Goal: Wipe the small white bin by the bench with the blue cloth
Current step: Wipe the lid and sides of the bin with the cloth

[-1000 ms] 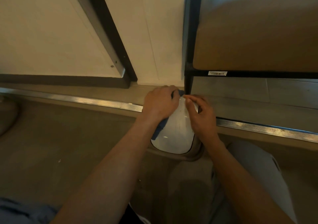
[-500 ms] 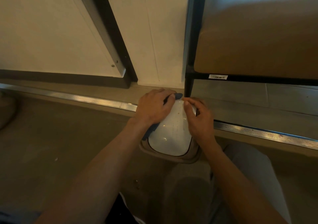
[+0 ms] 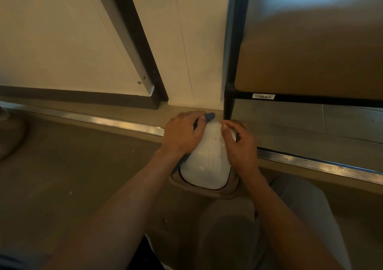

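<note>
The small white bin (image 3: pixel 207 162) lies tipped on the floor with its side facing up and its beige rim toward me. A few brown specks mark its upper part. My left hand (image 3: pixel 183 135) presses the blue cloth (image 3: pixel 209 116) against the bin's left side; only a tip of cloth shows past my fingers and a bit under my wrist. My right hand (image 3: pixel 238 143) grips the bin's right side, fingers curled over it.
A black bench leg (image 3: pixel 230 95) stands just behind the bin, with the tan bench seat (image 3: pixel 310 62) at upper right. A metal floor strip (image 3: pixel 103 120) runs across. A white wall and dark slanted frame (image 3: pixel 134 41) lie behind. My grey-trousered knee (image 3: pixel 300 207) is at lower right.
My left hand with the cloth has slid a little along the bin's left side, so less cloth shows. The bin has shifted slightly and its beige rim shows more.
</note>
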{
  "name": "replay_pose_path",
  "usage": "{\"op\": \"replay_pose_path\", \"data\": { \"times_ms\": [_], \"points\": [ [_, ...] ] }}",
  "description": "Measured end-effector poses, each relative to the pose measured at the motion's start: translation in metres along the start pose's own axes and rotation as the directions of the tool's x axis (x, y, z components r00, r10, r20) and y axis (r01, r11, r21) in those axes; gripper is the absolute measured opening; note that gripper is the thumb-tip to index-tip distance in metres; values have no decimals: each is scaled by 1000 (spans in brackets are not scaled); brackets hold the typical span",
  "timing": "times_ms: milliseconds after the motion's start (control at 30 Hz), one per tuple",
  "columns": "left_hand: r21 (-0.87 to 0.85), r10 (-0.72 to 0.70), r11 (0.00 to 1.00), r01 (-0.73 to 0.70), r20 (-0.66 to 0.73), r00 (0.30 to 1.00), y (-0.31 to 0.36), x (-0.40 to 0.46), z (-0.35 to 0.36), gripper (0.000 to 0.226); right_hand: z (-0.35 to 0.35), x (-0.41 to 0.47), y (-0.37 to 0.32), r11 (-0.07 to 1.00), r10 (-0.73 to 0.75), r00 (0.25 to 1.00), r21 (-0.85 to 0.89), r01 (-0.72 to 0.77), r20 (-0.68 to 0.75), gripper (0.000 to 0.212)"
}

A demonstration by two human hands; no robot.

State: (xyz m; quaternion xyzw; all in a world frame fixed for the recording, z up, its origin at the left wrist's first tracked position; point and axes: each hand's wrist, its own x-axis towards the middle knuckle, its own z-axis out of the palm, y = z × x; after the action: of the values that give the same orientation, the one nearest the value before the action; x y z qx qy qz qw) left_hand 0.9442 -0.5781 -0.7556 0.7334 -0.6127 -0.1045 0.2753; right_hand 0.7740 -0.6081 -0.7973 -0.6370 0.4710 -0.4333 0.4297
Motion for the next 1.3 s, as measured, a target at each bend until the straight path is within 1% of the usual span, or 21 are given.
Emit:
{"op": "replay_pose_path", "data": {
  "times_ms": [67,100,200,267,367,467,600,700,767,800,833,900,933,1000,1067,1133,1200,1300],
  "points": [
    [-11,-174,985,174,-15,985,6,3,0,36,-1,1,-1,1000,0,1000,-1,0,-6,22],
    [-19,-238,971,238,-18,971,9,3,0,34,-1,0,-1,1000,4,1000,1,-4,-7,23],
    [-58,-349,936,347,-46,936,14,3,-1,33,-1,0,0,1000,9,1000,-1,-9,-10,26],
    [-83,-354,933,350,-49,934,12,2,0,31,-1,-1,0,1000,4,1000,-6,-4,-14,26],
    [-135,-313,943,305,-46,949,4,-2,3,32,-1,-2,-1,1000,10,1000,-3,-11,-18,26],
    [-212,-292,939,272,-72,954,0,-15,6,35,-2,-2,-2,1000,6,1000,-9,-6,-19,27],
    [-325,-348,896,302,-90,933,-7,-44,12,50,-2,-3,-5,1000,17,1000,12,-17,-13,25],
    [-423,-406,836,351,-44,913,-3,-72,12,49,-3,-3,-7,1000,0,1000,5,0,-13,23],
    [-448,-468,796,407,-30,883,-4,-94,15,55,-3,-3,-8,1000,22,1000,16,-22,-1,20],
    [-450,-495,782,432,-27,868,-5,-104,18,57,-3,-3,-8,999,31,1000,16,-31,1,20],
    [-443,-505,779,443,-26,863,-8,-113,22,54,-2,-3,-8,999,31,1000,13,-31,-3,21],
    [-407,-481,810,421,-51,876,-13,-129,28,35,-2,-2,-9,1000,21,1000,12,-21,-13,22],
    [-381,-464,833,400,-88,882,-14,-135,30,33,-2,-2,-9,1000,12,1000,13,-11,-15,22],
    [-337,-453,859,386,-146,880,-18,-145,32,42,-3,-3,-9,1000,9,1000,15,-9,-5,23],
    [-331,-477,849,411,-150,866,-17,-151,32,48,-3,-3,-9,1000,12,1000,16,-13,13,24],
    [-335,-473,853,401,-168,865,-17,-158,34,49,-3,-3,-9,1000,16,1000,12,-16,17,22],
    [-312,-438,878,363,-217,872,-16,-166,35,47,-3,-2,-10,1000,7,1000,-2,-6,12,20],
    [-305,-429,885,351,-243,870,-13,-172,37,55,-4,-1,-9,1000,-6,1000,-14,6,19,23]
  ]
}}
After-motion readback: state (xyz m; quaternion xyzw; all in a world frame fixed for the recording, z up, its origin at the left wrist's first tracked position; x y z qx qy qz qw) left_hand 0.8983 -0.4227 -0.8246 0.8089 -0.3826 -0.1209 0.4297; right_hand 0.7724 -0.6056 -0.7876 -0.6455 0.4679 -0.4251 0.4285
